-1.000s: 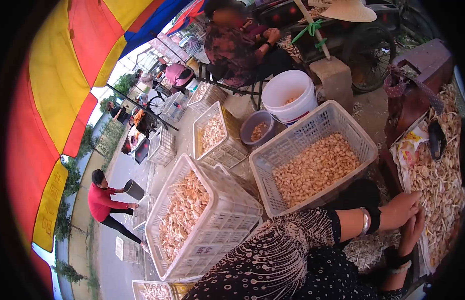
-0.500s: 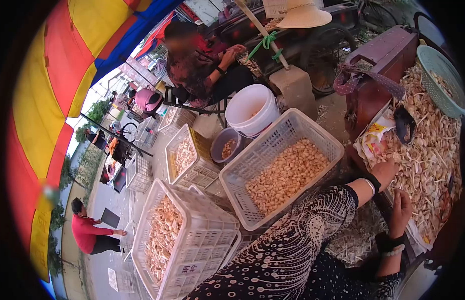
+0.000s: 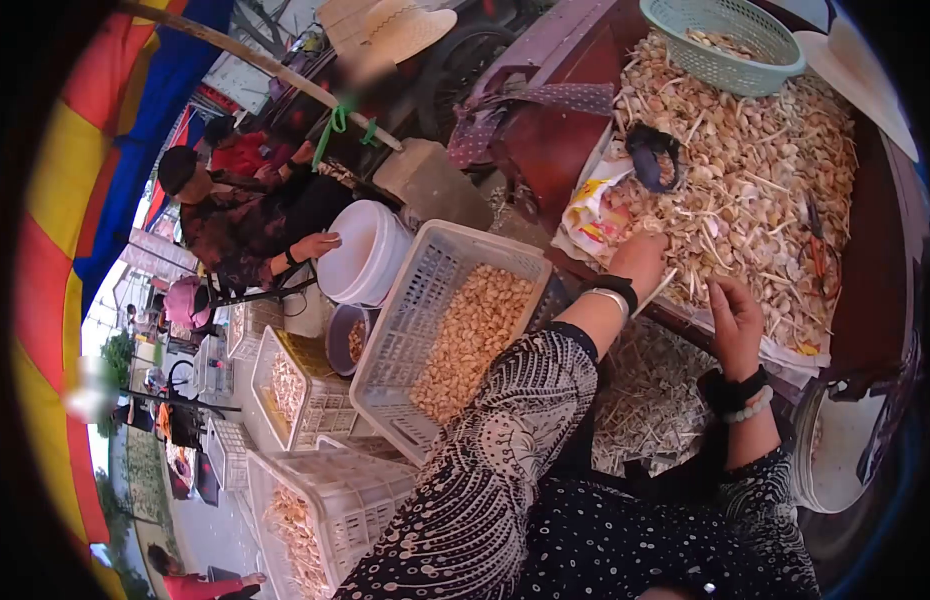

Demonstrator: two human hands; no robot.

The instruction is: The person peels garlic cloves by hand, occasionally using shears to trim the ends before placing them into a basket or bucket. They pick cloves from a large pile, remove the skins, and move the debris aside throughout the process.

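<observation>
My left hand (image 3: 637,262), with a silver bangle and black band at the wrist, is at the near edge of a heap of garlic (image 3: 745,190). Its fingers are curled, and what they grip is hidden. My right hand (image 3: 737,325) is raised over the table's near edge, thumb and fingers pressed together; anything between them is too small to make out. A thin pale stalk (image 3: 655,294) shows beside my left wrist. Near my left hand lie a white printed bag (image 3: 592,205) and a dark cloth band (image 3: 649,160). Orange-handled snips (image 3: 817,248) rest on the heap.
A crate of garlic cloves (image 3: 475,340) stands left of my left arm, beside a white bucket (image 3: 363,252). More filled crates (image 3: 325,500) lie beyond. A green basket (image 3: 730,45) sits on the heap. A seated person (image 3: 235,215) reaches to the bucket. Stalk litter (image 3: 650,400) lies below.
The view has swung right, so the heap and my hands appear further left. The seated person's hand now reaches to the white bucket. The pale stalk shows by my left wrist.
</observation>
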